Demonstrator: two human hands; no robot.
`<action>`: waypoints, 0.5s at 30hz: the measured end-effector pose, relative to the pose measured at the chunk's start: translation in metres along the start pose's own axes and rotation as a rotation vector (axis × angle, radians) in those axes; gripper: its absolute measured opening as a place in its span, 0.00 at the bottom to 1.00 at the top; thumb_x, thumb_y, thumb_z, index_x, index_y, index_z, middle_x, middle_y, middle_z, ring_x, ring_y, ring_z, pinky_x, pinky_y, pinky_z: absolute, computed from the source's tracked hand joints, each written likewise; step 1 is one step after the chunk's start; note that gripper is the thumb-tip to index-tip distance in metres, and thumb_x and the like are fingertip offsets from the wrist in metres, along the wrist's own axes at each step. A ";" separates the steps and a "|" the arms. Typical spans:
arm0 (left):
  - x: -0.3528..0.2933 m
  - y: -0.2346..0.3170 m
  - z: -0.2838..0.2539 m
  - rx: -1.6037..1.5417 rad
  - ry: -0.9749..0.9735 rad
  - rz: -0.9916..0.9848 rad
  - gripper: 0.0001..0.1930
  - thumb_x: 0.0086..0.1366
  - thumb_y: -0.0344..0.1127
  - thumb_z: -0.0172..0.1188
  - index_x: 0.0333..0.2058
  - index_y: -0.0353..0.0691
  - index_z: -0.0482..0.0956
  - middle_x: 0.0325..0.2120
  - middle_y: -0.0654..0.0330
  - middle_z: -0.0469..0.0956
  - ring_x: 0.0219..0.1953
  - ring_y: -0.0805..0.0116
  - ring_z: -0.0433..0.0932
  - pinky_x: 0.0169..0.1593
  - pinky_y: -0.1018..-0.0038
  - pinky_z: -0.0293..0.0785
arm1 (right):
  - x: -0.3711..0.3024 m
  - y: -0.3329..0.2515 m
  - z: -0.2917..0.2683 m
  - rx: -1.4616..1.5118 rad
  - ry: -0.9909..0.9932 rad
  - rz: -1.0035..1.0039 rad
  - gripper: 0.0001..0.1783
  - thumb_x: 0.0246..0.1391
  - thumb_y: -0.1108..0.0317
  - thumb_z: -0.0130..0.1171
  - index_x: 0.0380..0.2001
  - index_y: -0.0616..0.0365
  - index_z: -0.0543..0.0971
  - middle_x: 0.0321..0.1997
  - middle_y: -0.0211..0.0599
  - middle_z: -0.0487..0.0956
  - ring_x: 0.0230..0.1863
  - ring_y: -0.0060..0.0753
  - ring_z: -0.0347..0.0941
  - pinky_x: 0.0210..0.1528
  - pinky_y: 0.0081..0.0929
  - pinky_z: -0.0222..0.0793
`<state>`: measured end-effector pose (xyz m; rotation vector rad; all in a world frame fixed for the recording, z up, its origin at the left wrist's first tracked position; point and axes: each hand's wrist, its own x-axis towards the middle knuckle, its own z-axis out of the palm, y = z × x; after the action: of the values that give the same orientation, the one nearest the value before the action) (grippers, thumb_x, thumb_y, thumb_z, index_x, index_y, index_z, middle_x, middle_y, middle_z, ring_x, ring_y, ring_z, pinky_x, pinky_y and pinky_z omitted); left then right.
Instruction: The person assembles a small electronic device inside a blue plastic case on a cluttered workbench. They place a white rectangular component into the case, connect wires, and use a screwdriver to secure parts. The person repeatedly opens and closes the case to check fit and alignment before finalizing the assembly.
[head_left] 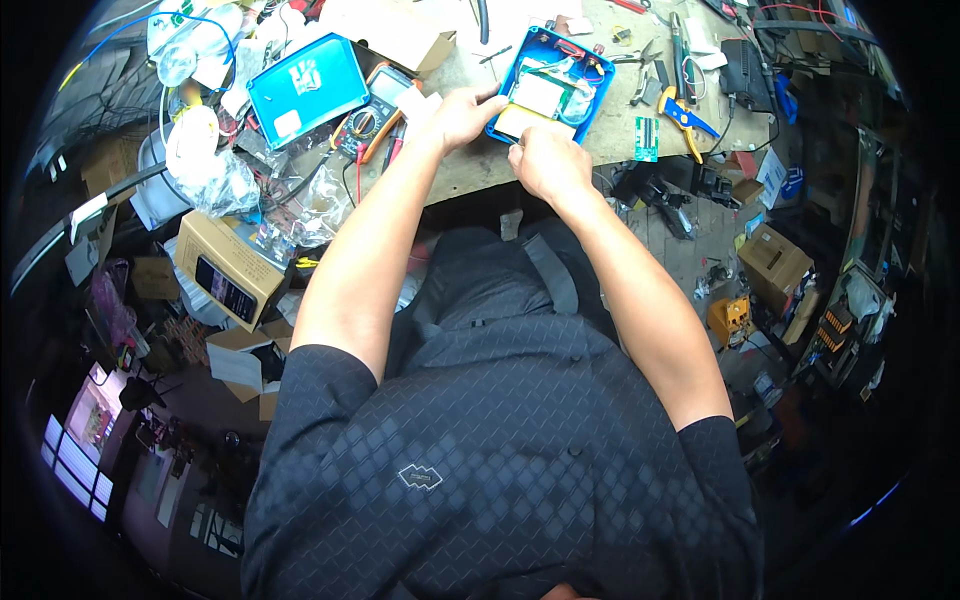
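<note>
An open blue plastic box [604, 92] lies at the workbench's near side, with a green circuit board, a white block [538, 97], wires and a yellow block [535, 122] inside. My left hand [468, 117] grips the box's left wall, its fingers and thumb at the rim. At the near wall, beside the yellow block, my right hand [552, 164] is closed with its fingers curled. Whatever it may hold is hidden by the fingers. Left of the box lie a multimeter [366, 118] with an orange edge and a flat blue lid [308, 88].
Right of the box are a small green circuit board [647, 139], blue-and-yellow wire strippers [687, 122], pliers [645, 72] and a black power adapter [745, 76]. Plastic bags [215, 180] crowd the bench's left. Cardboard boxes [775, 262] and loose parts lie on the floor.
</note>
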<state>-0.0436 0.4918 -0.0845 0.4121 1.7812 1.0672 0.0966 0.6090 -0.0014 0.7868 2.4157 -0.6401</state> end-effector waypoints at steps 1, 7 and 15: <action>0.004 -0.009 0.002 0.001 0.024 0.013 0.28 0.76 0.46 0.63 0.68 0.35 0.77 0.53 0.57 0.86 0.54 0.75 0.79 0.61 0.73 0.74 | 0.003 -0.002 0.003 0.010 -0.004 0.013 0.18 0.65 0.53 0.61 0.43 0.57 0.87 0.43 0.51 0.88 0.48 0.55 0.87 0.52 0.52 0.81; 0.020 -0.033 0.010 0.088 0.052 0.087 0.26 0.77 0.45 0.62 0.66 0.35 0.79 0.50 0.54 0.89 0.49 0.73 0.83 0.56 0.71 0.78 | -0.016 0.011 0.036 0.104 0.187 -0.040 0.17 0.68 0.55 0.58 0.43 0.57 0.83 0.39 0.52 0.88 0.43 0.61 0.86 0.47 0.58 0.79; 0.014 -0.010 0.016 0.214 0.116 0.185 0.22 0.74 0.45 0.60 0.56 0.35 0.85 0.48 0.42 0.87 0.51 0.51 0.87 0.57 0.61 0.79 | -0.019 0.003 0.038 0.140 0.155 0.138 0.18 0.69 0.53 0.59 0.41 0.58 0.83 0.38 0.52 0.88 0.42 0.62 0.86 0.49 0.56 0.80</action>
<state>-0.0342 0.5034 -0.1032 0.6684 1.9999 1.0480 0.1245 0.5819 -0.0197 1.0875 2.4468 -0.7222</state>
